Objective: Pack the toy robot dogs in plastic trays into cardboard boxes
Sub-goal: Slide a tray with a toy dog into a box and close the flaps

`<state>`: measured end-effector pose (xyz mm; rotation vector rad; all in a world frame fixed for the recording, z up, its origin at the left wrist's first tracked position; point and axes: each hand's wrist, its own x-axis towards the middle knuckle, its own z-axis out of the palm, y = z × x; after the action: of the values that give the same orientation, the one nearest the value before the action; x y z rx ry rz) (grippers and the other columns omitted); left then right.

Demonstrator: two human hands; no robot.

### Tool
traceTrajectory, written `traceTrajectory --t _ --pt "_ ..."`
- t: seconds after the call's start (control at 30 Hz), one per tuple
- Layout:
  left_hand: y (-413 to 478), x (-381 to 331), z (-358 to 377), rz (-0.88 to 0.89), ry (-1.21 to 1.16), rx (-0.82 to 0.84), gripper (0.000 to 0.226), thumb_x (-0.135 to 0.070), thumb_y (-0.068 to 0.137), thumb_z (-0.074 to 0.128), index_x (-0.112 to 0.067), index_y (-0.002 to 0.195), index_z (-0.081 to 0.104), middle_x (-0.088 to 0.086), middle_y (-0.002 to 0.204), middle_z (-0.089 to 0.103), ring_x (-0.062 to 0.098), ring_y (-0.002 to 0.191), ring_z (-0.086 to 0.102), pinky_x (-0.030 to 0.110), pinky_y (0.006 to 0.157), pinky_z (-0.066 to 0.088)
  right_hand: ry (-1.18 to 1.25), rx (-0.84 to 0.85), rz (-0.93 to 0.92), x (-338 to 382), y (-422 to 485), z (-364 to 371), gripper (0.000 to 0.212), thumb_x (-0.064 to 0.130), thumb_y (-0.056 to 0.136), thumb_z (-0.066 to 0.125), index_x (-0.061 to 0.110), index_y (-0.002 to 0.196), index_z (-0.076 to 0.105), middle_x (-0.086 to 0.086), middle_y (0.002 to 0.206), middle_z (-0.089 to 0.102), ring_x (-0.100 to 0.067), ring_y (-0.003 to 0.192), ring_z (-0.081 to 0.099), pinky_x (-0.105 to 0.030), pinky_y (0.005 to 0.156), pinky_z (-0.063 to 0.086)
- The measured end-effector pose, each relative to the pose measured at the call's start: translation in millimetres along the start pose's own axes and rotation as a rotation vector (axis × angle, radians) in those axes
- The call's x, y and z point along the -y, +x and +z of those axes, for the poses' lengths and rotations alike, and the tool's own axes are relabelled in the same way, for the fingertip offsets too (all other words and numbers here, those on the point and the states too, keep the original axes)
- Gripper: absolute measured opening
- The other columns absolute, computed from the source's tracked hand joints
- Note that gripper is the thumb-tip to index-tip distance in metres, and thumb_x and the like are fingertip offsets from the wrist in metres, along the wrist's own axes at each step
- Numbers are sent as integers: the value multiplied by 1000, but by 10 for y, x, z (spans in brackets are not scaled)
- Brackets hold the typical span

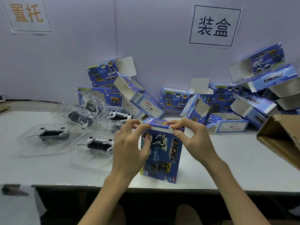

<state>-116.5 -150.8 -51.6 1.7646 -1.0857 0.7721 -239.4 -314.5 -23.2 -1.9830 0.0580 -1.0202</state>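
at the near centre of the table (227,159), one blue dog box (162,153) stands on end; the left hand (129,143) and right hand (191,138) both pinch its top flap (160,125), judged mid-closing. contents not visible. four robot dogs in clear trays (99,142) lie unpacked at left. open boxes (175,98) are heaped far and right. assessment: early stage, most packing outstanding.

left hand (129,143), right hand (190,135), fingertips pinching

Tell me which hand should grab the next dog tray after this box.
Probably the left hand: the nearest tray lies just beside it, while the right hand is on the far side of the box.
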Motion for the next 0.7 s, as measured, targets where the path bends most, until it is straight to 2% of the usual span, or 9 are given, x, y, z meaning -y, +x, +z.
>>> traceTrajectory --t 0.1,0.17,0.23,0.33,0.43,0.5,0.57,0.7 --pt "-34 12 13 0 -18 7 22 -20 85 64 -21 108 64 -3 113 52 14 100 52 35 81 44 54 16 24 1 -19 12 18 25 97 61 9 95 69 13 111 72 -5 115 61 -20 69 57" --pt "-32 16 33 -13 -18 5 22 -20 85 63 -23 107 62 -2 116 50 16 103 52 34 81 40 128 33 72 -22 -34 -36 26 21 96 50 8 100 72 9 116 72 -7 123 57 -22 78 57" --pt "9 13 56 -25 -16 16 21 -20 84 61 -26 105 58 -3 118 47 15 105 50 32 81 36 148 58 99 -52 -72 -95 26 22 100 51 13 110 73 9 124 69 -5 130 52 -23 83 56" --pt "61 13 98 -25 -65 55 22 -13 81 61 -24 100 56 -4 120 42 9 111 42 30 85 35 48 84 70 -68 -132 -135 33 29 96 48 23 122 68 21 129 63 0 132 47 -20 81 56" --pt "69 34 95 -32 -109 68 20 -13 80 58 -25 95 53 -8 119 38 3 108 39 31 81 40 -37 87 16 -54 -143 -129 34 30 96 47 28 123 67 27 128 61 5 131 46 -15 80 55" --pt "75 62 75 -49 -91 53 18 -19 80 58 -29 94 52 -9 119 40 6 106 44 34 80 41 -55 112 5 -33 -133 -127 31 28 97 48 31 122 67 26 128 61 3 132 45 -14 80 54" --pt "93 67 65 -65 -69 45 16 -23 81 57 -34 92 52 -9 119 42 10 108 48 34 83 36 -38 139 29 -18 -137 -152 28 20 102 52 32 122 67 26 130 60 2 133 44 -15 81 54" --pt "77 -13 104 -23 -18 55 11 -31 86 59 -30 97 59 -4 125 46 18 115 50 34 87 32 6 176 101 2 -162 -185 41 20 92 45 38 123 65 26 134 58 2 135 41 -24 93 54"
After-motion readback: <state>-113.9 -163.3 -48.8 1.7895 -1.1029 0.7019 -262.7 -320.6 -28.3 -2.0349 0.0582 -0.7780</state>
